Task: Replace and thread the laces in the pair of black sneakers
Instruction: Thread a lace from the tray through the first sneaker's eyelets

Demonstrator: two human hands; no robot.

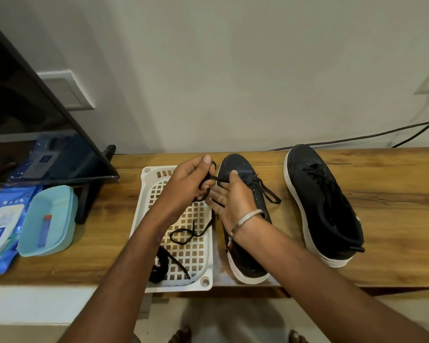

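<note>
Left hand (188,179): raised over white lattice tray (146,194), fingers curled, gripping black lace (196,231) trailing into tray. Right hand (233,196): fingers extended, loose, over near sneaker (245,258), touching lace. Second sneaker (325,206): laced, to the right on wooden table (394,219).

We see a plain pale wall (208,70) behind a long wooden table (394,194) with a strong grain. At far left a dark flat screen (35,120) leans on its black stand (89,194), with a white switch plate (67,90) on the wall behind it. At right, black cables (357,138) run along the wall. Near us, below the table edge, lies a light floor (35,313). The light is soft and even.
</note>
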